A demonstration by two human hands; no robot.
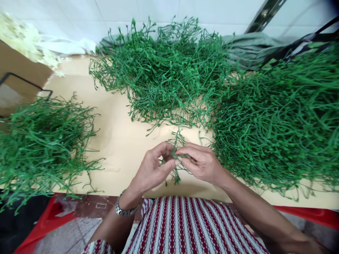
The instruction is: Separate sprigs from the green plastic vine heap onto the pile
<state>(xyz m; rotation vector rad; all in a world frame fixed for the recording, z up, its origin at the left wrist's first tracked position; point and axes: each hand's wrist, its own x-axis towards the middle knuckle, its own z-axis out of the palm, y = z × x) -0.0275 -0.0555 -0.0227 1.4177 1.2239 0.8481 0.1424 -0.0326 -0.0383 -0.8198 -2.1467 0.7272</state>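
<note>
Between my two hands, over the front of the table, is a green plastic plant stem (176, 140) with thin side sprigs. My left hand (156, 167) pinches it between thumb and fingers; a metal-band watch (127, 208) is on that wrist. From the right, my right hand (201, 161) grips the same piece with thumb and forefinger, fingertips meeting those of the left. Some sprigs poke out above and below the fingers. Behind the hands lies a broad heap of green stems (169, 70).
Another dense heap of stems (280, 127) covers the table's right side, and a smaller pile (47, 141) hangs over the front left edge. A cardboard box (23, 67) with pale flowers (23, 42) stands at the back left. Grey-green cloth (246, 49) lies along the wall.
</note>
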